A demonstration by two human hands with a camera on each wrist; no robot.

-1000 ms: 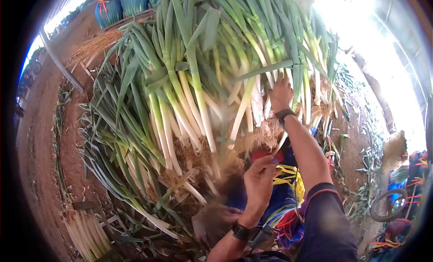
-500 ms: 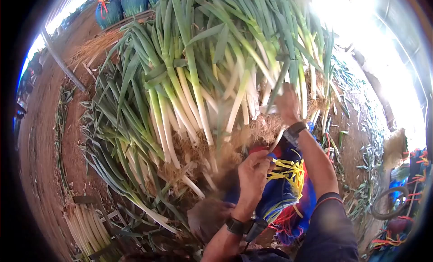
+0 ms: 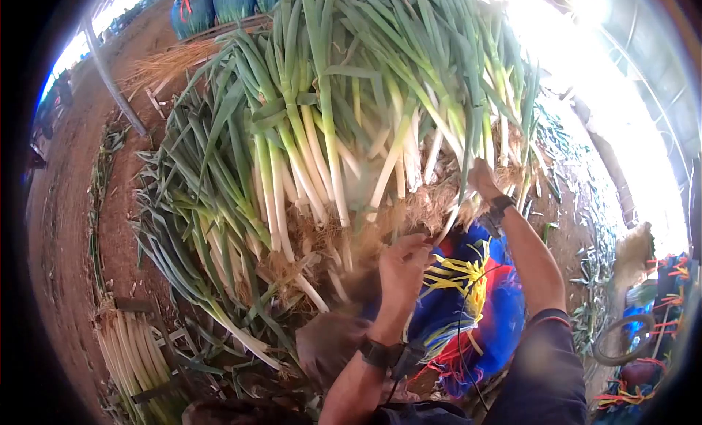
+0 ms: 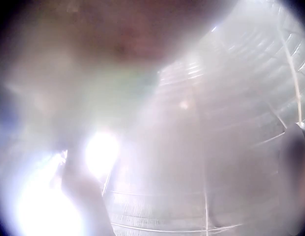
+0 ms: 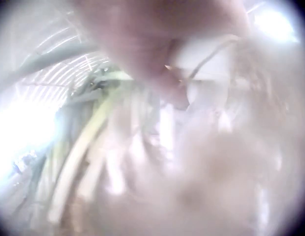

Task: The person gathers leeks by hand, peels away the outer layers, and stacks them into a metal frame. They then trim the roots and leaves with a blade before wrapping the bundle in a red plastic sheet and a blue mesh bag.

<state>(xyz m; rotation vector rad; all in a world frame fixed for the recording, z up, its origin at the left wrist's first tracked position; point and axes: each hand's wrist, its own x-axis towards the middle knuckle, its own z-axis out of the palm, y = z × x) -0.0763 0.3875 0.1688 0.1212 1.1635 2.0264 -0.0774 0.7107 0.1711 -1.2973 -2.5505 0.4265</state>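
In the head view my left hand (image 3: 402,271) pinches the root end of a leek (image 3: 447,222) between thumb and fingertips. From there its white shank slants up and right toward my right hand (image 3: 484,180), whose fingers are curled at the upper part of that leek. A pale white piece (image 5: 204,66) shows by the right fingers in the right wrist view, blurred. Behind both hands a large heap of leeks (image 3: 340,191) stands with green tops up and hairy roots down. The left wrist view is mostly blur and glare.
Below the hands lie yellow ties (image 3: 468,279), red strings (image 3: 446,359) and blue sheeting (image 3: 504,315). A bundle of leeks (image 3: 135,359) is at lower left, a grey pole (image 3: 113,77) at upper left. Blue bundles (image 3: 234,2) stand at the back. A ring (image 3: 621,341) hangs at right.
My right hand has come down and slightly right from among the standing leeks. The left hand has shifted a little left and up, still pinching the leek's root end.
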